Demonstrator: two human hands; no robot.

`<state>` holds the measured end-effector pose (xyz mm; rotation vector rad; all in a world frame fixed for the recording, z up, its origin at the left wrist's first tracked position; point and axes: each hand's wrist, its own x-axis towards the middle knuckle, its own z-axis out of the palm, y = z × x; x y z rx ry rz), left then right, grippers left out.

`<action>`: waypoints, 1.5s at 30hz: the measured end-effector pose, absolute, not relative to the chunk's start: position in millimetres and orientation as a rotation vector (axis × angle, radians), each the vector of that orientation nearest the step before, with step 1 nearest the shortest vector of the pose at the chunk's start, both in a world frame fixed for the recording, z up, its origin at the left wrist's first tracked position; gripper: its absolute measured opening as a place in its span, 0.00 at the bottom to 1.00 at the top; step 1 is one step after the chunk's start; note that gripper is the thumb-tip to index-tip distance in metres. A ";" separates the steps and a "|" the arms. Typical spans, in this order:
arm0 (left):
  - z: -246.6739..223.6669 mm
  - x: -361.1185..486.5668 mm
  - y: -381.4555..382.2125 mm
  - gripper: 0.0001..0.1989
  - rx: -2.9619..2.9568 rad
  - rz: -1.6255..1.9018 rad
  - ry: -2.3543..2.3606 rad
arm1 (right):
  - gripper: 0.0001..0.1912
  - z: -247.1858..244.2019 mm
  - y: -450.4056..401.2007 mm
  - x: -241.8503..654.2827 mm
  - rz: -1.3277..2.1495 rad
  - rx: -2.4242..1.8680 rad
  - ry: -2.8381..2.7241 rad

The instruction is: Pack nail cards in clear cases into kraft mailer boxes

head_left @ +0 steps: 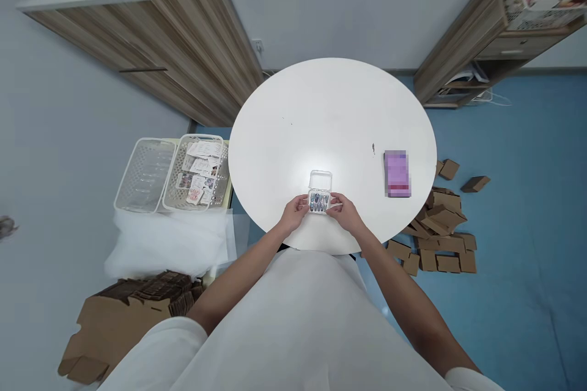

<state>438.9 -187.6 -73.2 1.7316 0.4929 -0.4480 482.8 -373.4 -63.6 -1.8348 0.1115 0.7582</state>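
A small clear plastic case (319,201) lies at the near edge of the white round table, its transparent lid (320,181) tipped open away from me. Rows of dark, shiny press-on nails fill it. My left hand (295,212) grips the case's left side between thumb and fingers. On the right side, my right hand (345,211) holds it the same way, fingers bent around the edge. A purple packet (397,174) rests farther right on the table.
White baskets, one (169,192) holding packets and cards, stand left of the table (330,104). White wrapping sheets (160,244) and cardboard (119,330) are below them. Small brown boxes (443,220) lie on the floor at right. Wooden cabinets stand behind on both sides.
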 end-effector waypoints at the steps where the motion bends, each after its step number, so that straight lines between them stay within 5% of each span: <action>1: -68.4 437.5 -183.2 0.18 1.704 -0.442 0.477 | 0.28 -58.2 -369.8 479.3 0.738 -1.818 0.122; 23: -10.4 408.3 -101.7 0.21 1.031 -0.525 0.289 | 0.18 3.8 -293.0 447.1 0.506 -1.162 0.250; 45: -1.8 406.6 -93.5 0.20 0.969 -0.594 0.273 | 0.10 12.9 -283.6 433.4 0.445 -1.149 0.275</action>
